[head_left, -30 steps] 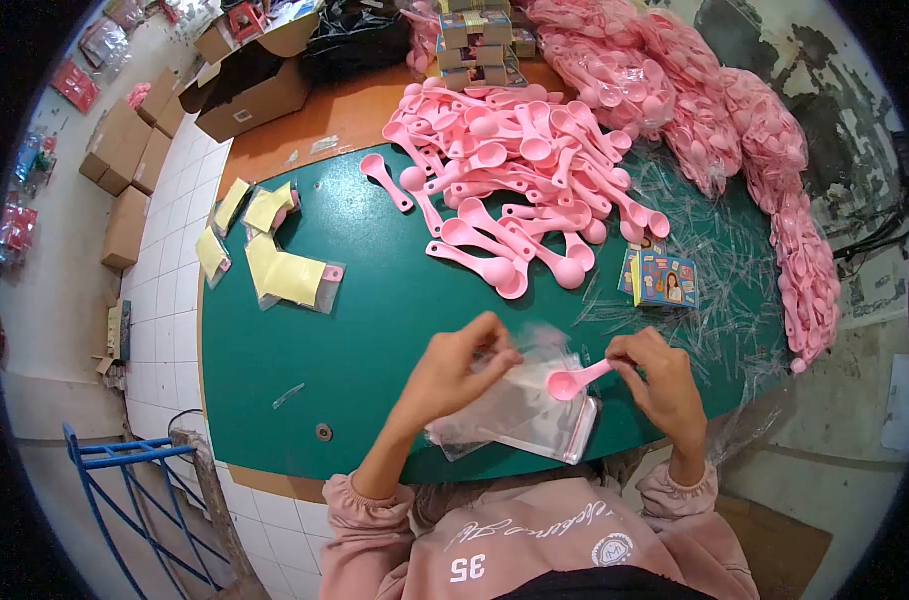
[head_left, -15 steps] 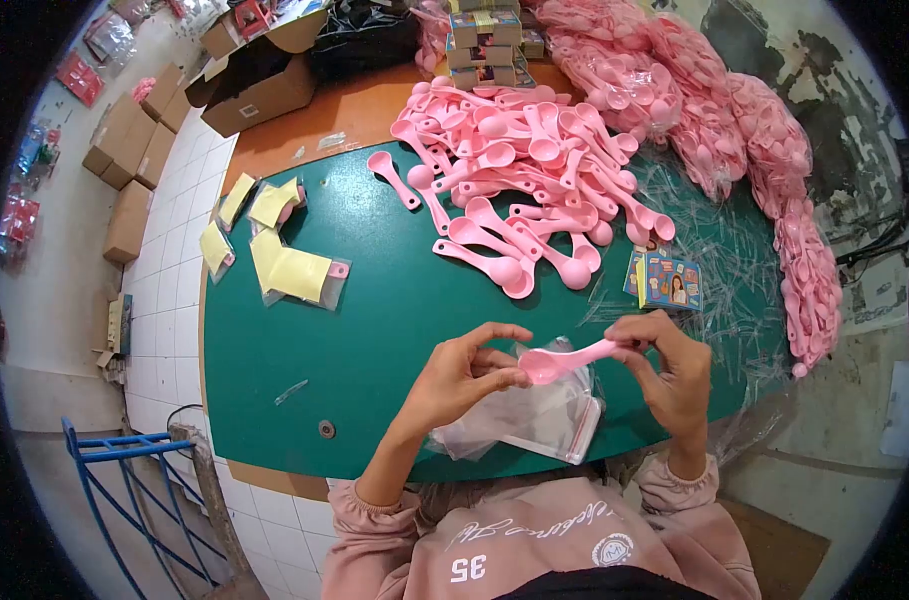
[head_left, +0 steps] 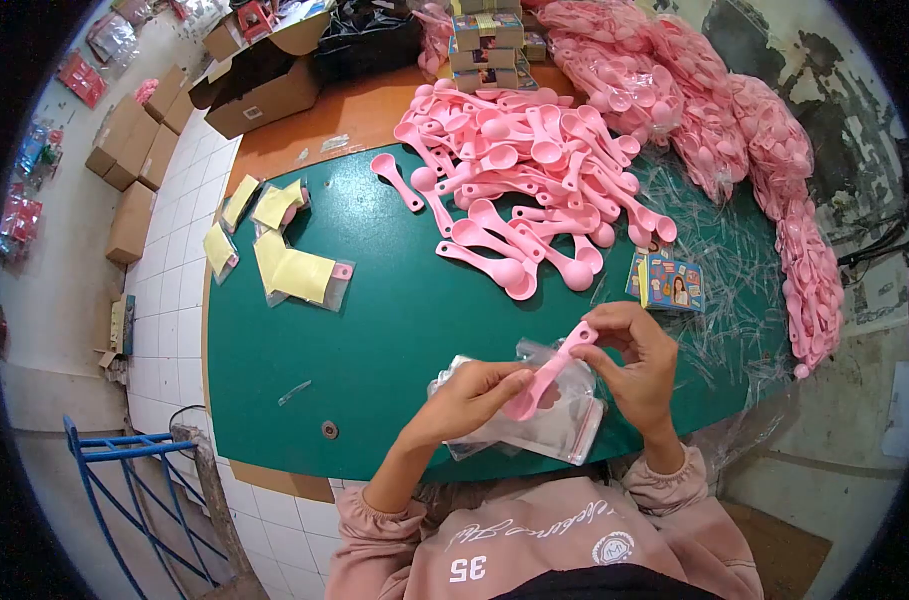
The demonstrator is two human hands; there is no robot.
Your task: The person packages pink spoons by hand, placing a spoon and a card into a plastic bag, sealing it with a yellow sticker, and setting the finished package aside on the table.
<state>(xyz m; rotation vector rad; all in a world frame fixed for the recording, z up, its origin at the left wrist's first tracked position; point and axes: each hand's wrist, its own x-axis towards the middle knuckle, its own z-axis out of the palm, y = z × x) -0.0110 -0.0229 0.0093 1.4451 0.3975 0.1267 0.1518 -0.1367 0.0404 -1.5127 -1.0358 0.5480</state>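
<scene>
A pink spoon is held between both hands, tilted, with its handle end up to the right. My left hand pinches the spoon near its bowl, which the fingers partly cover. My right hand grips the handle near its holed end. Beneath them, clear plastic bags lie at the table's near edge. Beyond the hands is a large pile of pink spoons. Small printed cards rest right of the pile.
Packed pieces with yellow paper lie on the left of the green table. Clear plastic strips are scattered at right, beside bulging bags of pink spoons. An open carton stands back left; a blue metal frame is lower left.
The spoon has turned from nearly level to steeply tilted, its bowl lower and its handle end higher. My left hand has moved slightly down, and my right hand slightly left.
</scene>
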